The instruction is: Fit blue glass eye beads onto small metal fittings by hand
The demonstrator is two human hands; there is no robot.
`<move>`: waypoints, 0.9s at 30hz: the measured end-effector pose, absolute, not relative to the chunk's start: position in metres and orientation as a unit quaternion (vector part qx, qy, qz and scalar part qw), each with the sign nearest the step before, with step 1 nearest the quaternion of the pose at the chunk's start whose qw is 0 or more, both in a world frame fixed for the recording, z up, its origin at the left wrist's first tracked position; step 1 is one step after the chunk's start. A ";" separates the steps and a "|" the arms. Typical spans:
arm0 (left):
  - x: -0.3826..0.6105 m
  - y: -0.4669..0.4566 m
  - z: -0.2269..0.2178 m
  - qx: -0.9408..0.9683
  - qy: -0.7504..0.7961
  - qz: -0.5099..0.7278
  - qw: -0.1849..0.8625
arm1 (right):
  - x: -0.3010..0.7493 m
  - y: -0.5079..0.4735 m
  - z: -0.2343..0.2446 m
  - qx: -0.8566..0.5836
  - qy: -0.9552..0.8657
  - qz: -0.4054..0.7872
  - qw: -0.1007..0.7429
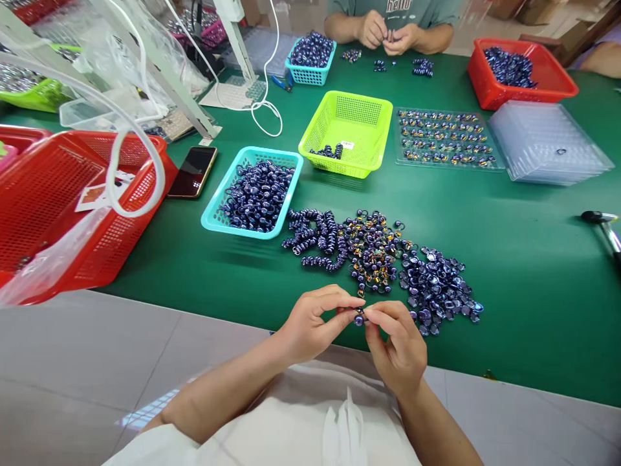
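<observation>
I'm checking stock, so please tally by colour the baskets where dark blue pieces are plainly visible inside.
Blue baskets: 2
Green basket: 1
Red basket, at the far right: 1
Total: 4
</observation>
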State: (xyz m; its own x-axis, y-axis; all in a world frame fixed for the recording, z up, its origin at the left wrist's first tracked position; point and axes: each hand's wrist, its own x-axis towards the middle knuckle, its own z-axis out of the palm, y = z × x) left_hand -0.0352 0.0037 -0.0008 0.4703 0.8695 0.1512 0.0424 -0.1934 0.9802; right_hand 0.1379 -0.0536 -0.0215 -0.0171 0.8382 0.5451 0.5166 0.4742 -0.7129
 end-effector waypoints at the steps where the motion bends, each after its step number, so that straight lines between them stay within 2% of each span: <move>1: -0.035 0.004 -0.001 0.672 0.341 0.384 0.534 | 0.138 -0.054 -0.022 -0.487 -0.698 0.153 0.502; 14: -0.035 0.001 -0.003 0.673 0.362 0.374 0.526 | 0.135 -0.054 -0.022 -0.501 -0.717 0.112 0.472; 27: -0.029 -0.007 -0.002 0.617 0.404 0.372 0.564 | 0.129 -0.056 -0.018 -0.575 -0.597 0.263 0.493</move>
